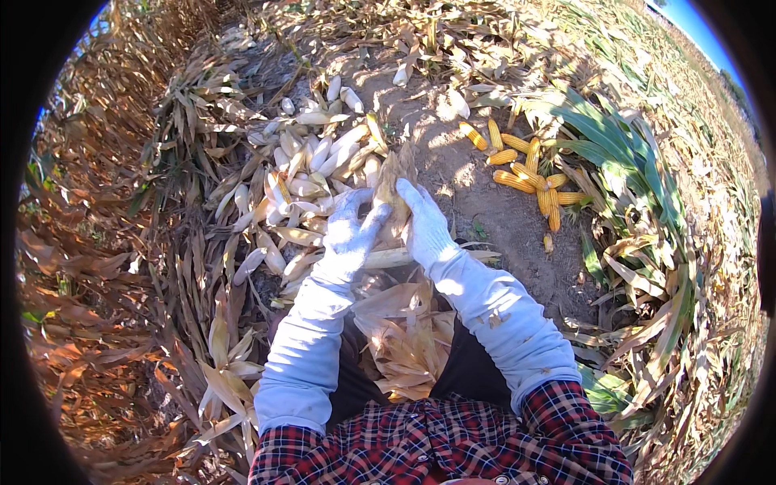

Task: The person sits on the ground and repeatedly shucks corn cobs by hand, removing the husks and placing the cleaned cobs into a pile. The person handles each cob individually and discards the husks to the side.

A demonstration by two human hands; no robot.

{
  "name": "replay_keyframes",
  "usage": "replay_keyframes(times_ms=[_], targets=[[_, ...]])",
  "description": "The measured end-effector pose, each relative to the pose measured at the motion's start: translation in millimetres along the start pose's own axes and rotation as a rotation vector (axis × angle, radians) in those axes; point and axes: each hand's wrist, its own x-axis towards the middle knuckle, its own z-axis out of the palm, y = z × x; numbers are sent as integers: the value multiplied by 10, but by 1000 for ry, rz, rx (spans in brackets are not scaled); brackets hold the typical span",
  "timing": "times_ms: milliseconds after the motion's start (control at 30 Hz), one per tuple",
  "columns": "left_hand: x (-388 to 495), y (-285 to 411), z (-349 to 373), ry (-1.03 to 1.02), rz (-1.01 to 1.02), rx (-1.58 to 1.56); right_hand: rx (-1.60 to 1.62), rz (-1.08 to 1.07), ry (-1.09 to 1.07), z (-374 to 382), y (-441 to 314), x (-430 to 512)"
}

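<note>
Both my hands wear white knit gloves and meet in front of me around an ear of corn in dry tan husk (394, 185). My left hand (353, 224) grips its left side, with thumb and fingers spread against the husk. On the other side, my right hand (426, 221) presses its fingers along the husk. The lower end of the ear is partly hidden by my hands. Just left of them lies a heap of corn ears in pale husks (303, 182). Loose peeled husks (406, 345) lie between my legs.
Bare yellow corn cobs (530, 176) are piled on the soil (503, 242) to the right. Green corn leaves (600, 133) and dry stalks (648, 273) border that side. Flattened dry stalks (188, 260) lie at the left, beside standing brown corn plants (103, 151).
</note>
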Motion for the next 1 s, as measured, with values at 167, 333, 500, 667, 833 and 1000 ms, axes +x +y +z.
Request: replay_keyframes(times_ms=[167, 333, 500, 667, 833, 1000], targets=[[30, -202, -48, 111, 7, -159, 377, 99, -55, 233, 12, 0], [20, -198, 39, 91, -52, -438, 344, 85, -23, 154, -17, 102], [-74, -200, -141, -251, -150, -787, 372, 130, 59, 57, -197, 111], [-38, 161, -365, -718, 194, -315, 360, 97, -47, 47, -368, -10], [-50, -104, -277, -577, 298, -276, 299, 94, -50, 88, -346, -67], [-35, -12, -127, -101, -242, -350, 186, 88, -109, 134, -296, -140]])
